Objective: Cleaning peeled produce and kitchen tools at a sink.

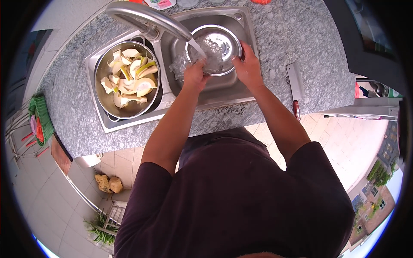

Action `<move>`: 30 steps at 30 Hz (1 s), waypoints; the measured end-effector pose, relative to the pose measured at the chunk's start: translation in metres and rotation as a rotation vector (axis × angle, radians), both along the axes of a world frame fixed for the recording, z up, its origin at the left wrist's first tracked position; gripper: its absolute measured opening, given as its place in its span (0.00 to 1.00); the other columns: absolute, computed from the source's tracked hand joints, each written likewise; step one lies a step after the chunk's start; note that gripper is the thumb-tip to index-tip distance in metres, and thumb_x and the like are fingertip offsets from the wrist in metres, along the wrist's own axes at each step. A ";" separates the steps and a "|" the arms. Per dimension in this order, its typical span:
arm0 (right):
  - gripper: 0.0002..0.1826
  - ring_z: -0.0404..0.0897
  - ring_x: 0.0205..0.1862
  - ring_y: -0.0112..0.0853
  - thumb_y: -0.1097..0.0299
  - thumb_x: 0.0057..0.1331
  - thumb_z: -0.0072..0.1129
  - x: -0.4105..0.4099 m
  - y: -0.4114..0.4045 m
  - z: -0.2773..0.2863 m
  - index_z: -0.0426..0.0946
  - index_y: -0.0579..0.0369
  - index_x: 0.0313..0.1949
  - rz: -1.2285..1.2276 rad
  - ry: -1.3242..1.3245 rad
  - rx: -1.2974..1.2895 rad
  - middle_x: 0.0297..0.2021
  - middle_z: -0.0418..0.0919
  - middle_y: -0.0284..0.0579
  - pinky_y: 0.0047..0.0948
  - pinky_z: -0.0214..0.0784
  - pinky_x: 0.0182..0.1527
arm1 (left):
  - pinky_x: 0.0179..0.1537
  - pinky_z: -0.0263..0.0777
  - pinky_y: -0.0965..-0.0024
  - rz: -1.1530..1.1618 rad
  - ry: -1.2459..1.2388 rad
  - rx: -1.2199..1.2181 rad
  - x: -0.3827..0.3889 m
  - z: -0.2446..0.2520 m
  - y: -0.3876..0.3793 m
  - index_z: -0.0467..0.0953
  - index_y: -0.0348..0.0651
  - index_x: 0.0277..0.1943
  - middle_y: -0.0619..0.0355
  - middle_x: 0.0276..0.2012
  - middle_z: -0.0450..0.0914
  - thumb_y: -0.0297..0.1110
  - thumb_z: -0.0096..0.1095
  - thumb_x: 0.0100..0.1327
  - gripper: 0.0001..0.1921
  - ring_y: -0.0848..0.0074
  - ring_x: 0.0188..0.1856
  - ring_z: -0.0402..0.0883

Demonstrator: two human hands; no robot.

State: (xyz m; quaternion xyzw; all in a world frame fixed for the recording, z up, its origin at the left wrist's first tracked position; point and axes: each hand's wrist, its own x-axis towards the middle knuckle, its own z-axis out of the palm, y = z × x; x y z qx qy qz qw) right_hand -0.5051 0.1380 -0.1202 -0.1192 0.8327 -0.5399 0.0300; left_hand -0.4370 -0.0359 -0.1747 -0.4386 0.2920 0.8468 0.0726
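A round stainless steel bowl [226, 53] is held by both hands over the right basin [226, 84] of a steel sink. Water runs from the curved faucet [158, 19] into the bowl and splashes at its left side. My left hand [195, 74] grips the near left rim, some fingers in the stream. On the right rim, my right hand [248, 66] has its thumb toward the inside and its fingers on the outer side. In the left basin stands a large steel pot [100, 93] with cut pieces of pale flesh and green rind [137, 87].
A cleaver with a red handle [294, 84] lies on the granite counter [274, 42] right of the sink. A green woven basket [42, 119] hangs at the far left near a cutting board [60, 153]. Containers line the counter's back edge.
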 end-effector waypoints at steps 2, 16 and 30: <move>0.26 0.86 0.43 0.42 0.75 0.63 0.60 -0.010 0.003 -0.018 0.73 0.62 0.61 -0.126 -0.311 -0.124 0.44 0.83 0.54 0.40 0.80 0.48 | 0.47 0.86 0.54 -0.067 0.101 -0.087 -0.005 0.028 0.007 0.68 0.37 0.67 0.47 0.56 0.78 0.30 0.60 0.73 0.22 0.58 0.55 0.84; 0.27 0.88 0.34 0.50 0.56 0.62 0.73 -0.022 -0.066 -0.044 0.73 0.68 0.44 -0.022 -0.361 0.451 0.32 0.85 0.62 0.48 0.80 0.37 | 0.45 0.89 0.52 -0.198 0.170 -0.712 0.017 0.043 -0.016 0.46 0.57 0.81 0.47 0.65 0.72 0.12 0.47 0.58 0.49 0.58 0.56 0.82; 0.27 0.86 0.44 0.58 0.56 0.65 0.67 -0.012 -0.067 -0.056 0.72 0.67 0.52 -0.057 -0.330 0.514 0.39 0.84 0.67 0.52 0.81 0.42 | 0.40 0.90 0.51 -0.161 -0.037 -0.528 0.021 0.057 -0.005 0.52 0.55 0.78 0.46 0.65 0.72 0.11 0.49 0.60 0.44 0.51 0.58 0.80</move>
